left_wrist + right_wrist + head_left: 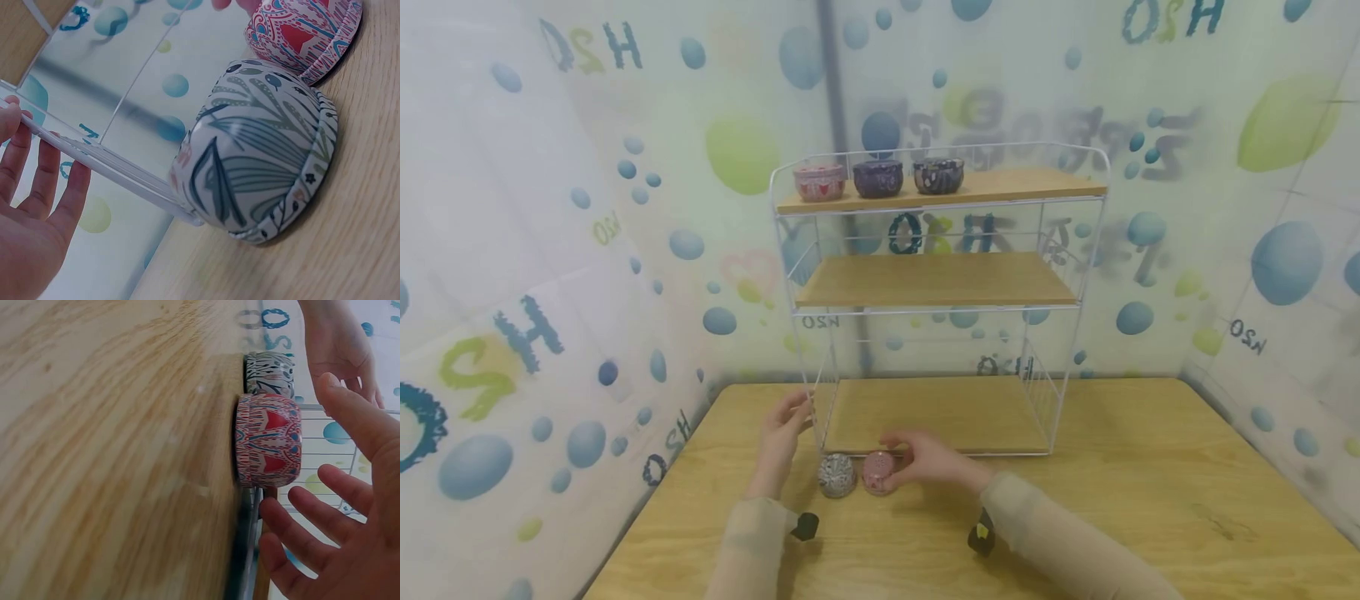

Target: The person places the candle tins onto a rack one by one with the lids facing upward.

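Note:
Two small round patterned tins stand side by side on the table, just in front of the rack's lowest shelf. One is a white tin with grey-green leaves [250, 150]; to its right is a pink tin with red and blue patterns [270, 440]. My left hand [784, 425] holds the front left post of the white wire rack [119, 172], thumb on one side and fingertips on the other. Around the pink tin my right hand [928, 460] is spread, and the right wrist view shows a gap between its fingers [312, 519] and the tin.
On the rack's top shelf [1022, 183], toward the left, sit a pink tin [820, 182], a dark purple tin [877, 179] and a black patterned tin [938, 176]. Below are a middle shelf [936, 279] and a bottom shelf [936, 415]. Bubble-printed curtains surround the wooden table [1150, 500].

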Motion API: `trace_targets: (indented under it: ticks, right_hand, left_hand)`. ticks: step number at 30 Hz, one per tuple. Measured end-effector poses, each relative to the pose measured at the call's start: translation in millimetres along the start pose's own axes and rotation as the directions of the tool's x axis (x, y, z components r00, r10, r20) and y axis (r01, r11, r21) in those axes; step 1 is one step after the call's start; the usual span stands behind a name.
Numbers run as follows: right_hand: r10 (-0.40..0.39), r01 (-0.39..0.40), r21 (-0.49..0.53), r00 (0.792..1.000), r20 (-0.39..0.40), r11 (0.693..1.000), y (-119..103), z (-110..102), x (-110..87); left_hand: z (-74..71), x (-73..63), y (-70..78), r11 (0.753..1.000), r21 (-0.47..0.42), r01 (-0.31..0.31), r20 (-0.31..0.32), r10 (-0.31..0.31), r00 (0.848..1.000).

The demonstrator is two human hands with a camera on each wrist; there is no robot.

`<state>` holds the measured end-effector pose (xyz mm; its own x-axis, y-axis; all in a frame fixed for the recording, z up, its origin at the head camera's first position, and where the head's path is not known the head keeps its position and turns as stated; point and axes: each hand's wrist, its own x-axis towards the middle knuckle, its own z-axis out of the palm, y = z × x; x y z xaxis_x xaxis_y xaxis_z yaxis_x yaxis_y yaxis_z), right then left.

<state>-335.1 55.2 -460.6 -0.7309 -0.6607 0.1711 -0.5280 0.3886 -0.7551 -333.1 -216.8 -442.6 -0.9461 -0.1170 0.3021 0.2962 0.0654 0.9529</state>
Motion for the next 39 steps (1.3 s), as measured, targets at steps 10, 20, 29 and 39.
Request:
trace_targets:
  ticks: [10, 20, 29, 39]
  right_hand:
    - [0.004, -0.004, -0.005, 1.000, -0.003, 1.000, 1, 8, 3.3]
    - [0.010, -0.010, -0.017, 1.000, -0.016, 1.000, 8, 14, 6.9]
    - [-0.006, 0.004, -0.068, 1.000, -0.029, 0.998, 10, 14, 9.7]
    - [0.036, -0.036, -0.089, 0.999, -0.005, 0.995, 4, 14, 6.1]
  left_hand:
    - [0.6, 1.5, -1.3, 1.000, -0.021, -0.014, -0.002, 0.014, 1.000]
    - [0.5, 1.8, -3.5, 1.000, -0.009, -0.003, 0.008, 0.004, 1.000]
    - [1.7, 3.7, -3.2, 0.999, -0.001, -0.038, -0.020, 0.038, 0.999]
    - [1.3, 2.7, -2.9, 1.000, 0.001, -0.022, -0.011, 0.022, 1.000]
